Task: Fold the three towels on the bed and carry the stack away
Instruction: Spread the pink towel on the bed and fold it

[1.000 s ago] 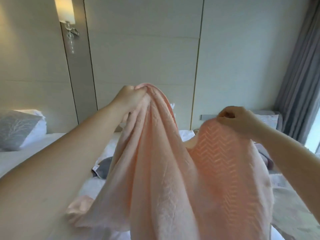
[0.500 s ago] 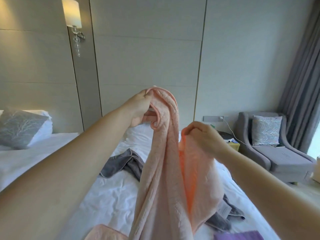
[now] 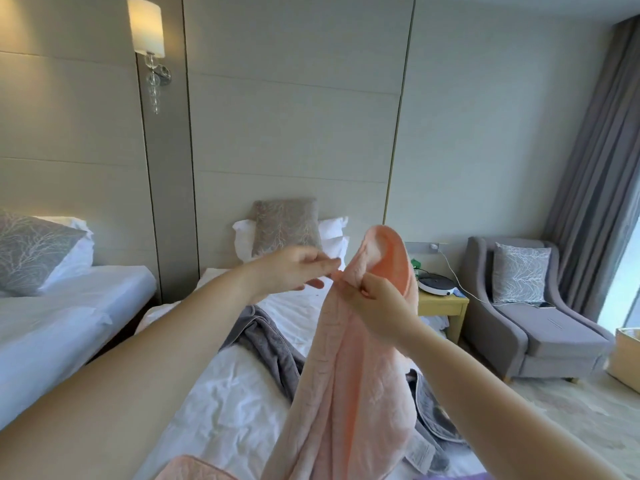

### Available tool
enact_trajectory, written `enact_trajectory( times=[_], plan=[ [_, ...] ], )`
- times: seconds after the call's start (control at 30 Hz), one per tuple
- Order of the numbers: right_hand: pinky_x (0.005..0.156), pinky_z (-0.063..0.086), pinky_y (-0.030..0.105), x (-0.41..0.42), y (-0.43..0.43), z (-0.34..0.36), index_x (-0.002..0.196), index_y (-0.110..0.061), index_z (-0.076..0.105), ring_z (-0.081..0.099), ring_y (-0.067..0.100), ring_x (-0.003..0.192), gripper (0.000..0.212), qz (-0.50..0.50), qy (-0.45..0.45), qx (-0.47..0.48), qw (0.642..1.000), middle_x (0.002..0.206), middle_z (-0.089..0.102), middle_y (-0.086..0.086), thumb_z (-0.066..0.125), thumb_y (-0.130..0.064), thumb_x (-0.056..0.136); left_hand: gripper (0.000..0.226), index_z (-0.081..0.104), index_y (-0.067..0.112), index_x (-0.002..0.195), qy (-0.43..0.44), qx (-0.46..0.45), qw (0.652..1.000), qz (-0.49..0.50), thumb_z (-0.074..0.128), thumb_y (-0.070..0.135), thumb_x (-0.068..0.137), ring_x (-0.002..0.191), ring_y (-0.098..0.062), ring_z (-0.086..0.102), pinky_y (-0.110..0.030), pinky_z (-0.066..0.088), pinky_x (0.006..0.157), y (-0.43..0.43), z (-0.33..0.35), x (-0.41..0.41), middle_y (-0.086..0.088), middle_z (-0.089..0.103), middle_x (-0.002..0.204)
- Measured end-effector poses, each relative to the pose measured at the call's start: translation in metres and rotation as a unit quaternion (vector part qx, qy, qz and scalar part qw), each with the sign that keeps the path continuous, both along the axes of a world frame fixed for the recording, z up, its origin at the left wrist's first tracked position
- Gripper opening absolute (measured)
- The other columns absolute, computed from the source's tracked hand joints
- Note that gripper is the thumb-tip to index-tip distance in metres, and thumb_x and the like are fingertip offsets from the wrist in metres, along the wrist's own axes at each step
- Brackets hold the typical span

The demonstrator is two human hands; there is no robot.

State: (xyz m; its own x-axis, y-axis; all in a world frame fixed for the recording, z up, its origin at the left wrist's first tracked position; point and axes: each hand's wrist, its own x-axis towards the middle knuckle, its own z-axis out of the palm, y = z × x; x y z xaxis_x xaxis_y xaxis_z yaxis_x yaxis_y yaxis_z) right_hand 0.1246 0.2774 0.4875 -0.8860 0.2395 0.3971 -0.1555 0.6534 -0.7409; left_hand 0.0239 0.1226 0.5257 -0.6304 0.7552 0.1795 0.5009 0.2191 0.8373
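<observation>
While right hand (image 3: 375,303) fingers pinch pink towel (image 3: 346,375), left hand (image 3: 294,270) fingers loose, just beside it.

a grey armchair (image 3: 540,336) stands on pale carpet (image 3: 571,420), with a patterned cushion (image 3: 519,271) propped against its back. just left of the armchair is a yellow side table (image 3: 441,303); right of it hang grey curtains (image 3: 599,168). far left of it, a lit wall lamp (image 3: 145,27) glows on the beige panelled wall (image 3: 294,116).
</observation>
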Motion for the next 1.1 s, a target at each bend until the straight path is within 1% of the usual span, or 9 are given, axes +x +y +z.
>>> enact_trajectory(
  times=[0.13, 0.23, 0.33, 0.53, 0.67, 0.8, 0.9, 1.0, 1.1],
  plan=[
    [0.050, 0.031, 0.015, 0.002, 0.003, 0.000, 0.085, -0.004, 0.062, 0.042, 0.007, 0.056, 0.032, 0.073, -0.066, -0.018, 0.995, 0.060, 0.049, -0.006, 0.046, -0.028, 0.099, 0.041, 0.064, 0.025, 0.102, -0.053, 0.035, 0.997, -0.042, 0.073, 0.052, 0.072, 0.092, -0.011, 0.068, -0.027, 0.055, 0.084, 0.002, -0.033, -0.001, 0.008, 0.071, 0.093],
    [0.061, 0.043, 0.010, 0.003, 0.004, -0.004, 0.091, -0.029, 0.065, 0.058, -0.006, 0.066, 0.021, 0.106, -0.082, -0.066, 0.989, 0.070, 0.066, -0.018, 0.045, -0.029, 0.099, 0.030, 0.063, 0.030, 0.099, -0.063, 0.042, 0.996, -0.053, 0.073, 0.046, 0.076, 0.082, -0.011, 0.068, -0.023, 0.055, 0.066, 0.003, -0.040, -0.001, 0.005, 0.066, 0.090],
    [0.070, 0.045, 0.024, -0.001, 0.008, -0.010, 0.092, -0.019, 0.068, 0.057, 0.008, 0.074, 0.021, 0.061, -0.054, -0.069, 0.994, 0.080, 0.065, -0.001, 0.051, -0.031, 0.096, 0.010, 0.062, 0.033, 0.095, -0.017, 0.036, 0.999, -0.023, 0.067, 0.036, 0.087, 0.068, -0.005, 0.064, -0.020, 0.051, 0.055, 0.009, -0.043, -0.001, 0.004, 0.061, 0.086],
    [0.057, 0.038, 0.008, -0.012, 0.015, -0.025, 0.077, -0.026, 0.069, 0.050, -0.004, 0.058, 0.012, 0.023, 0.014, -0.073, 0.997, 0.066, 0.061, -0.013, 0.066, -0.023, 0.088, 0.008, 0.059, 0.031, 0.086, 0.088, 0.021, 0.994, 0.054, 0.065, 0.026, 0.088, 0.067, -0.011, 0.053, -0.028, 0.047, 0.059, 0.012, -0.043, -0.011, 0.000, 0.058, 0.082],
    [0.055, 0.036, 0.006, -0.016, 0.024, -0.025, 0.087, -0.025, 0.073, 0.049, -0.006, 0.058, 0.014, -0.012, 0.053, -0.048, 0.997, 0.074, 0.062, -0.011, 0.063, -0.015, 0.087, 0.011, 0.055, 0.026, 0.083, 0.131, 0.000, 0.979, 0.154, 0.058, 0.020, 0.091, 0.049, -0.008, 0.044, -0.015, 0.035, 0.042, 0.008, -0.034, -0.029, 0.002, 0.051, 0.067],
    [0.052, 0.039, 0.021, -0.017, 0.029, -0.020, 0.093, -0.038, 0.058, 0.048, 0.003, 0.056, 0.020, -0.052, -0.025, 0.078, 0.995, 0.072, 0.057, -0.010, 0.054, -0.020, 0.084, 0.026, 0.057, 0.025, 0.079, 0.246, -0.016, 0.943, 0.226, 0.048, 0.003, 0.089, 0.062, -0.011, 0.052, -0.011, 0.034, 0.052, 0.005, -0.016, -0.038, 0.004, 0.060, 0.072],
    [0.050, 0.030, 0.023, -0.016, 0.035, -0.015, 0.100, -0.037, 0.044, 0.049, 0.000, 0.061, 0.022, -0.131, -0.083, 0.258, 0.954, 0.072, 0.058, -0.014, 0.057, -0.037, 0.082, 0.024, 0.067, 0.018, 0.086, 0.310, 0.006, 0.913, 0.265, 0.049, 0.002, 0.088, 0.081, -0.025, 0.059, -0.030, 0.043, 0.082, 0.004, -0.001, -0.042, 0.006, 0.061, 0.078],
    [0.057, 0.035, 0.025, -0.021, 0.034, -0.005, 0.094, -0.030, 0.048, 0.052, 0.008, 0.074, 0.022, -0.147, 0.042, 0.221, 0.963, 0.082, 0.056, -0.016, 0.062, -0.044, 0.083, 0.019, 0.067, 0.016, 0.090, 0.284, 0.011, 0.926, 0.249, 0.049, 0.020, 0.095, 0.083, -0.025, 0.066, -0.051, 0.048, 0.087, 0.007, 0.011, -0.041, 0.005, 0.067, 0.079],
    [0.081, 0.044, 0.025, -0.032, 0.027, 0.007, 0.104, -0.022, 0.052, 0.053, 0.010, 0.093, 0.038, -0.047, 0.080, 0.138, 0.986, 0.102, 0.054, -0.008, 0.069, -0.046, 0.080, 0.022, 0.066, 0.015, 0.090, 0.279, 0.019, 0.934, 0.224, 0.049, 0.027, 0.096, 0.077, -0.024, 0.066, -0.045, 0.054, 0.079, 0.014, 0.019, -0.036, -0.002, 0.070, 0.083]
  ],
)
